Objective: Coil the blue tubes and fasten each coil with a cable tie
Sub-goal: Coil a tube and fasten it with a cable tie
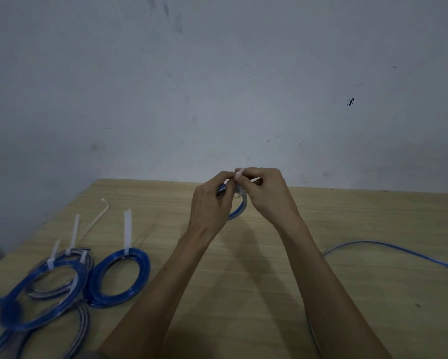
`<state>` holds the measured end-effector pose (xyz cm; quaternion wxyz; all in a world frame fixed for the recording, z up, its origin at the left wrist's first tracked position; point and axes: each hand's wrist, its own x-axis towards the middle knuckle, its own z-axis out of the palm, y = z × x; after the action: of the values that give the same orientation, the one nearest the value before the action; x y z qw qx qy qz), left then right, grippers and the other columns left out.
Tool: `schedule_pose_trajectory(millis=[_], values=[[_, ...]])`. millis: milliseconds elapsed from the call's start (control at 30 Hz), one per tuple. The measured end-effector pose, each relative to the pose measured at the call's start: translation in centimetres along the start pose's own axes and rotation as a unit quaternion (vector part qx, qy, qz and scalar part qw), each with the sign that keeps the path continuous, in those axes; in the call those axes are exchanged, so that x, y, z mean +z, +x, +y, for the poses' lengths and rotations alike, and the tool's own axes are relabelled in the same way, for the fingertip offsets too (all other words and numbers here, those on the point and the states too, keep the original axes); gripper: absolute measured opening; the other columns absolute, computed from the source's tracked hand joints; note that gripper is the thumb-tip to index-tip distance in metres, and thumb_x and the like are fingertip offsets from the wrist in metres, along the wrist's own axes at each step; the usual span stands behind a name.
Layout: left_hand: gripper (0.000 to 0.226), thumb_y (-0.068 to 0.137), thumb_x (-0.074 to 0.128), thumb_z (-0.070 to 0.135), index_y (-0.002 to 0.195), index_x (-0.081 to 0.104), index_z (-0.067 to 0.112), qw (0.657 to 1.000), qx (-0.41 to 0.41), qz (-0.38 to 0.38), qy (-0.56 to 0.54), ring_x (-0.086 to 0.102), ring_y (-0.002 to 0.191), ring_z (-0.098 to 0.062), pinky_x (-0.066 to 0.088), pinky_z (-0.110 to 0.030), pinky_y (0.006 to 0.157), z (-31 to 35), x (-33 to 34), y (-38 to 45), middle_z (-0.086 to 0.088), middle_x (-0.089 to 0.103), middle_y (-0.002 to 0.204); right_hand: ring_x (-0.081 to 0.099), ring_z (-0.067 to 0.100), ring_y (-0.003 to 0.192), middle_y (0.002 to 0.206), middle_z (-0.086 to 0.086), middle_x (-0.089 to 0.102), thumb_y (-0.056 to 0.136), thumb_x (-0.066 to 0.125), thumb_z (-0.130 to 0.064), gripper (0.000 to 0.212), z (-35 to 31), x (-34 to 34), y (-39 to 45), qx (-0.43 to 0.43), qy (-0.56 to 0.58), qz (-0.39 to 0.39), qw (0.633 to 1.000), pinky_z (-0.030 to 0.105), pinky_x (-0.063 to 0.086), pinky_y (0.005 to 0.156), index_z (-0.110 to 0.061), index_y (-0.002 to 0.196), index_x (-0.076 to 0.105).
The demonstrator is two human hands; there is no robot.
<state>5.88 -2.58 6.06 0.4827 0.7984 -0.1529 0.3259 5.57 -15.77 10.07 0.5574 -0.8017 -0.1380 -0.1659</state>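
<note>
I hold a small coil of blue tube point(239, 209) up above the far part of the wooden table point(243, 281). My left hand point(212, 200) grips the coil's left side. My right hand point(265, 191) pinches a white cable tie point(238, 174) at the top of the coil, fingertips of both hands meeting there. Most of the coil is hidden behind my hands. Several finished blue coils, each with a white tie sticking up, lie at the left; the nearest one point(119, 275) is the clearest.
A loose blue tube point(388, 248) curves across the right side of the table and runs off its edge. A spare white cable tie point(95, 220) lies near the far left corner. A grey wall stands right behind the table.
</note>
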Motion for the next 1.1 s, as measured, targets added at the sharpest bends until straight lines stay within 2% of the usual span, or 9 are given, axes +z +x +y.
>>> schedule_pose_trajectory(millis=[100,233,333,433,533,733,867,967,1100], values=[[0.019,0.101,0.052,0.009,0.1,0.071,0.011,0.998,-0.025,-0.012,-0.06,0.059,0.058,0.0,0.037,-0.01,0.058,0.5,0.1,0.1,0.005,0.069,0.071,0.069,0.006,0.071,0.083,-0.003,0.073,0.093,0.068,-0.015,0.009,0.1,0.3,0.0,-0.017,0.016,0.028,0.999,0.016,0.053,0.067,-0.015,0.098,0.075],[0.022,0.103,0.052,0.014,0.104,0.073,0.009,0.988,-0.074,-0.031,-0.132,0.067,0.07,-0.002,0.045,-0.016,0.066,1.0,-0.3,0.4,0.005,0.074,0.081,0.067,0.002,0.081,0.1,-0.001,0.069,0.091,0.07,-0.014,0.007,0.2,0.4,0.1,-0.043,0.001,0.064,0.997,0.007,0.047,0.069,-0.016,0.092,0.077],[0.023,0.104,0.053,0.018,0.112,0.074,0.013,0.973,-0.142,-0.033,-0.176,0.05,0.053,0.002,0.037,-0.013,0.055,1.3,-0.4,0.4,0.019,0.061,0.059,0.063,-0.003,0.08,0.096,-0.004,0.068,0.092,0.071,-0.017,0.008,0.4,-0.2,0.2,-0.055,-0.048,0.06,0.996,0.004,0.043,0.071,-0.018,0.093,0.079],[0.024,0.104,0.054,0.028,0.113,0.075,0.02,0.962,-0.167,-0.056,-0.208,0.033,0.053,-0.008,0.03,-0.023,0.051,1.1,-0.3,0.3,0.015,0.046,0.052,0.062,-0.004,0.076,0.092,-0.007,0.072,0.091,0.071,-0.018,0.008,0.5,-0.9,0.3,-0.053,-0.064,0.057,0.995,0.004,0.042,0.07,-0.019,0.093,0.079],[0.023,0.102,0.057,0.031,0.107,0.078,0.021,0.955,-0.171,-0.066,-0.233,0.029,0.055,-0.011,0.027,-0.026,0.05,1.1,-0.3,0.2,0.005,0.035,0.057,0.063,0.0,0.079,0.092,-0.008,0.072,0.089,0.073,-0.019,0.007,0.7,-1.1,0.4,-0.059,-0.067,0.058,0.994,0.007,0.044,0.071,-0.018,0.092,0.079],[0.018,0.094,0.07,0.029,0.107,0.078,0.02,0.948,-0.178,-0.074,-0.254,0.028,0.051,-0.013,0.026,-0.027,0.048,1.3,-0.3,-0.1,0.011,0.044,0.052,0.058,0.01,0.08,0.093,-0.001,0.065,0.087,0.075,-0.019,0.006,0.9,-1.6,0.5,-0.048,-0.049,0.057,0.996,0.008,0.042,0.068,-0.023,0.087,0.08],[0.016,0.092,0.072,0.029,0.103,0.079,0.021,0.944,-0.194,-0.082,-0.256,0.027,0.054,-0.016,0.026,-0.028,0.049,1.0,-0.3,-0.1,0.009,0.045,0.052,0.061,0.008,0.083,0.093,-0.002,0.067,0.088,0.074,-0.017,0.006,1.2,-1.4,0.5,-0.029,-0.012,0.049,0.998,0.011,0.046,0.072,-0.02,0.086,0.079],[0.017,0.091,0.073,0.031,0.102,0.08,0.019,0.942,-0.196,-0.108,-0.25,0.027,0.055,-0.017,0.025,-0.028,0.049,0.8,-0.1,-0.6,0.009,0.049,0.055,0.059,0.001,0.078,0.092,-0.003,0.068,0.088,0.075,-0.016,0.005,1.5,-1.9,0.9,-0.012,0.026,0.089,0.996,0.013,0.047,0.072,-0.018,0.086,0.079],[0.016,0.091,0.073,0.03,0.1,0.08,0.019,0.935,-0.206,-0.159,-0.24,0.027,0.056,-0.018,0.024,-0.029,0.05,1.1,0.7,-1.6,0.006,0.049,0.059,0.063,0.004,0.081,0.094,-0.002,0.071,0.087,0.076,-0.018,0.003,2.3,-3.9,1.4,0.012,0.056,0.135,0.989,0.021,0.051,0.077,-0.018,0.087,0.079]])
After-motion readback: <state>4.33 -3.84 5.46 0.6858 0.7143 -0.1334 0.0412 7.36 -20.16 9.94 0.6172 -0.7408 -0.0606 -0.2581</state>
